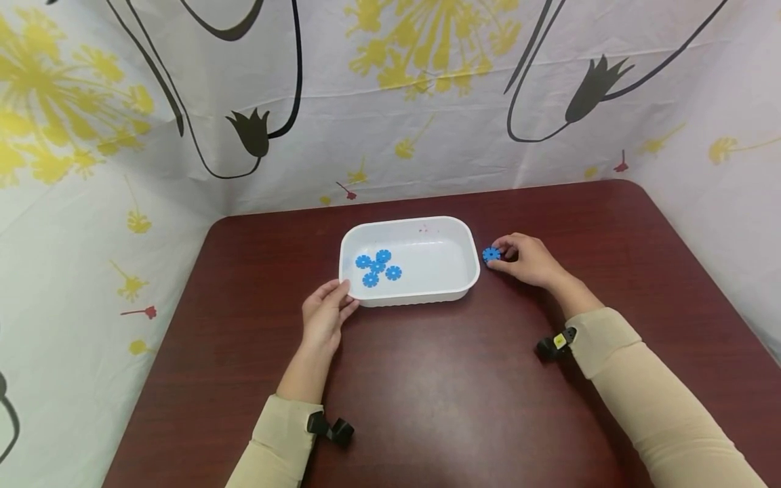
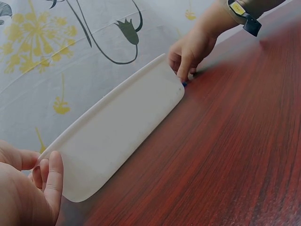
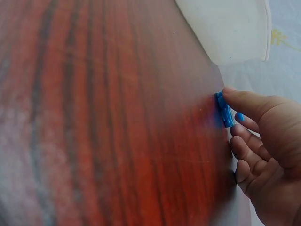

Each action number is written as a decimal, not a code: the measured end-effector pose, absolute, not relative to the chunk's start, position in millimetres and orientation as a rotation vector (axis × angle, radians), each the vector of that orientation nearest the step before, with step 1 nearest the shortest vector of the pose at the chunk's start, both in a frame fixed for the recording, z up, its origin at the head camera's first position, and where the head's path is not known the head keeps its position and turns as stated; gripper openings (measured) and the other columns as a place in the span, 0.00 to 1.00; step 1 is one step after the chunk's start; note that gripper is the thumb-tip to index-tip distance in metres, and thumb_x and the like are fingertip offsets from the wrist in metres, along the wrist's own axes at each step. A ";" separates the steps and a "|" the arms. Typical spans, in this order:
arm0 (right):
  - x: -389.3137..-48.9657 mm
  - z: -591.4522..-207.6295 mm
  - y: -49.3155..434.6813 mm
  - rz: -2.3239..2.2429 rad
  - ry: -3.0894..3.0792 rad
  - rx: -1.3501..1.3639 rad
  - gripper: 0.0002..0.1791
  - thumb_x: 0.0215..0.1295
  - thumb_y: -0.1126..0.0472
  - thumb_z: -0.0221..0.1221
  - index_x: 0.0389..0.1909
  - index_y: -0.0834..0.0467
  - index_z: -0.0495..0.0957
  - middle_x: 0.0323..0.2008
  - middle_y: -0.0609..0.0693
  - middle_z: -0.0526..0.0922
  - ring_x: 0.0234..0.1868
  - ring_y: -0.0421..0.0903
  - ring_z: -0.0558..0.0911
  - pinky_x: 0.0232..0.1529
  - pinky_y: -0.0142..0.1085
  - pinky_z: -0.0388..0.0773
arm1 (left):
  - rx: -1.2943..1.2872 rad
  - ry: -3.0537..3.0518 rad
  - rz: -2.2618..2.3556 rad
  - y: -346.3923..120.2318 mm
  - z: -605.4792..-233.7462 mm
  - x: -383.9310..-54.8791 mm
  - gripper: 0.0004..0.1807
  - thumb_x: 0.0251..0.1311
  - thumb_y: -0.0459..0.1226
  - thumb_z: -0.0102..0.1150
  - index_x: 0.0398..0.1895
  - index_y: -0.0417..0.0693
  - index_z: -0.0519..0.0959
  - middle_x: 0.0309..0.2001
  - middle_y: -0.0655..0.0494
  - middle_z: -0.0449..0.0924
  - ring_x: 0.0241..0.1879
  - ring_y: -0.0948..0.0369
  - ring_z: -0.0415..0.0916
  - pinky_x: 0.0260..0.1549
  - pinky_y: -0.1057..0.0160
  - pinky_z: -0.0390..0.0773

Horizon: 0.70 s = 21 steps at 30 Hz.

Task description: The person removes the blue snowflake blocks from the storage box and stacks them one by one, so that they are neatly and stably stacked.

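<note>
My left hand (image 1: 323, 315) grips the near-left corner of a white plastic tray (image 1: 415, 297), thumb at the rim and fingers against the outer wall. Inside the tray, toward its left end, lie several blue notched discs (image 1: 393, 272), some overlapping. Just outside the tray's right end, my right hand (image 1: 529, 261) pinches a blue notched disc (image 1: 491, 255) between thumb and fingers, low over the table. Seen edge-on in the right wrist view, the blue disc (image 3: 224, 110) sits at the thumb tip, and another bit of blue shows behind it, partly hidden by the fingers.
The tray stands on a dark red wood-grain table (image 1: 427, 386) toward its far edge. A white cloth (image 1: 390, 135) with yellow and grey flower prints hangs behind and at the sides. Each sleeve cuff carries a black wrist camera (image 1: 329, 428).
</note>
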State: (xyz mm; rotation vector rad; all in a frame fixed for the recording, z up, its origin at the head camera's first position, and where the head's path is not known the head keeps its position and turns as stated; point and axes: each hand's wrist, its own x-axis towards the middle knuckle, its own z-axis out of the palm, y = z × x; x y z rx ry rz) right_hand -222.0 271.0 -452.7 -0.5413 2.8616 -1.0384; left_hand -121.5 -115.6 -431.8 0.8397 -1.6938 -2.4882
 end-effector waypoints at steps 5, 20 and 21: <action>-222.3 -455.8 271.5 -1.023 2.869 -0.566 0.21 0.63 0.61 0.70 0.51 0.69 0.78 0.44 0.61 0.79 0.45 0.58 0.80 0.48 0.52 0.79 | 0.838 -1.706 -2.484 -115.8 -432.5 -121.7 0.15 0.66 0.33 0.65 0.52 0.37 0.75 0.36 0.48 0.77 0.30 0.62 0.79 0.39 0.63 0.88; -225.8 -443.6 266.5 -1.097 2.903 -0.509 0.25 0.64 0.58 0.69 0.56 0.68 0.75 0.41 0.60 0.79 0.43 0.57 0.81 0.44 0.47 0.78 | 0.842 -1.723 -2.484 -116.3 -432.0 -122.3 0.15 0.67 0.33 0.64 0.52 0.37 0.75 0.37 0.48 0.76 0.30 0.62 0.79 0.39 0.63 0.88; -226.8 -440.5 264.3 -1.122 2.916 -0.493 0.25 0.65 0.57 0.69 0.56 0.68 0.75 0.41 0.59 0.79 0.43 0.56 0.81 0.43 0.44 0.77 | 0.841 -1.720 -2.485 -116.2 -432.2 -122.3 0.14 0.67 0.33 0.65 0.52 0.37 0.75 0.37 0.48 0.76 0.30 0.62 0.79 0.39 0.63 0.88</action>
